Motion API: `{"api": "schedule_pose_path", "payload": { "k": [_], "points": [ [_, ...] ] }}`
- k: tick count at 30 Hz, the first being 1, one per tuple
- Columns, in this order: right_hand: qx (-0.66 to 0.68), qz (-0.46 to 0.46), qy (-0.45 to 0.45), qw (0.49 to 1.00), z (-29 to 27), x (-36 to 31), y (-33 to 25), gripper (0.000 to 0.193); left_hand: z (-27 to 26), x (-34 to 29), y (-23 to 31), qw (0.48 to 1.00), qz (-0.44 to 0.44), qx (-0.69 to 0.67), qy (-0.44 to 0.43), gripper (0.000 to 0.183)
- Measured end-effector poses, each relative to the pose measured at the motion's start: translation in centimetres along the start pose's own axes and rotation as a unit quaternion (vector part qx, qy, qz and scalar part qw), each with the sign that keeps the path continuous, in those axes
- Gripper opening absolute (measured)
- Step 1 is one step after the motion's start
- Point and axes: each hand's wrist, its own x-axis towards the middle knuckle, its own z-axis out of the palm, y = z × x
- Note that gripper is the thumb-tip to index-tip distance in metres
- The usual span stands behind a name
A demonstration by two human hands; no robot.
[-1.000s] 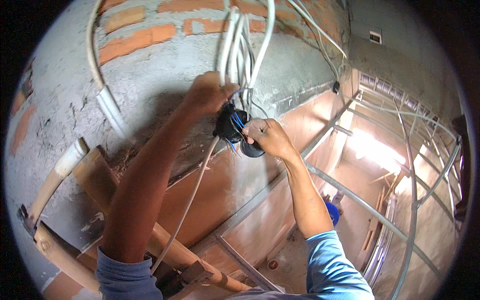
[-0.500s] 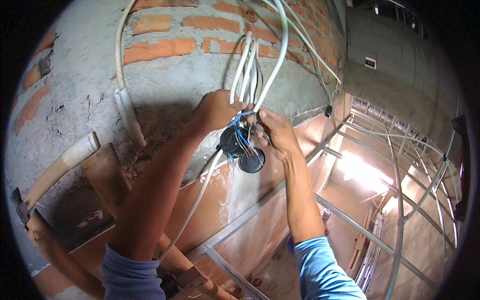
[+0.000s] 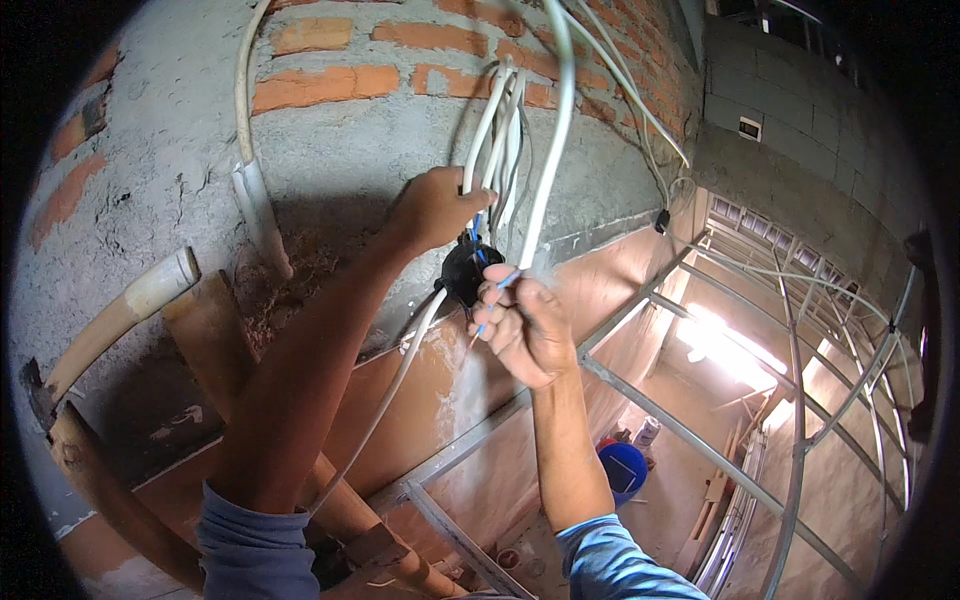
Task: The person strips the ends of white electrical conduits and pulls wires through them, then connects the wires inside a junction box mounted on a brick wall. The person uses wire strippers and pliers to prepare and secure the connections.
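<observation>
A round black junction box (image 3: 459,277) sits against the wall, with blue wires at its upper side. Just above it my left hand (image 3: 441,211) is closed around a white cable (image 3: 484,130) in the looped bundle. Lower and to the right, my right hand (image 3: 530,328) pinches the end of a thicker-looking white cable (image 3: 557,140) that comes down from above. Blue wire (image 3: 508,280) shows between its fingers, and a thin bare end sticks out past them. The right hand partly covers the box, and the round black lid is hidden from view.
A grey metal frame (image 3: 690,450) spans the lower right. On the left, brown pipes (image 3: 120,318) stand out from the rough brick wall (image 3: 340,150). A blue bucket (image 3: 622,472) stands on the floor far below. Another white cable (image 3: 400,385) hangs from the box.
My right hand has moved down and left, drawing the white cable's end in front of the box. The left hand stays at the bundle. The black lid has gone out of sight.
</observation>
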Motion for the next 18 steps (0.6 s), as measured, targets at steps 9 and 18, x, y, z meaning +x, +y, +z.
{"api": "schedule_pose_path", "payload": {
  "k": [9, 18],
  "points": [
    [-0.277, -0.074, 0.231, 0.930, 1.5, 0.9, 1.7, 0.026, -0.9, -2.1, 6.1, 0.987, 0.074, -0.109, 0.089, 0.042],
    [0.116, 0.019, 0.139, 0.983, 3.8, -1.0, 1.9, 0.029, -2.3, -2.4, 10.6, 0.866, -0.066, -0.489, -0.084, 0.054]
  ]
}}
